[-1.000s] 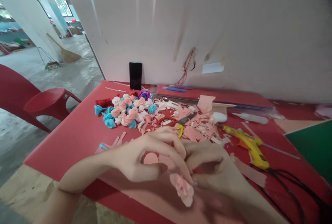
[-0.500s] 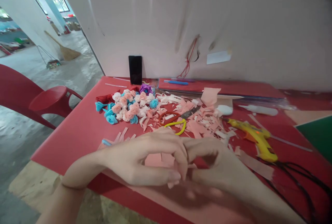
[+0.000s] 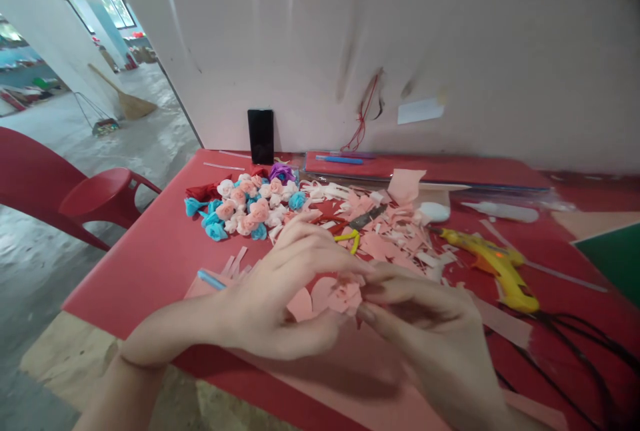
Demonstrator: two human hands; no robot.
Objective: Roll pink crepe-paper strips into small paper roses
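Note:
A small pink paper flower (image 3: 346, 294) with layered, curled petals is between my two hands. A strip of rounded pink petals (image 3: 301, 304) trails from it to the left, inside the curve of my left hand. My left hand (image 3: 290, 291) arches over the flower, its fingertips at the top and its thumb along the lower edge. From the right side, my right hand (image 3: 425, 324) pinches the flower between thumb and fingers. Under both hands lies a sheet of pink paper (image 3: 325, 378).
Finished paper flowers (image 3: 245, 208) in several colours lie piled at the left. Scissors with yellow-and-red handles (image 3: 353, 241) rest among pink paper scraps (image 3: 390, 244). At the right lies a yellow glue gun (image 3: 495, 264) with black cords. A phone (image 3: 261, 136) leans on the white panel.
My hands have turned and opened up around the flower, so its curled petals now show. My right hand has rotated, and my left fingers have lifted over the scissors' handles.

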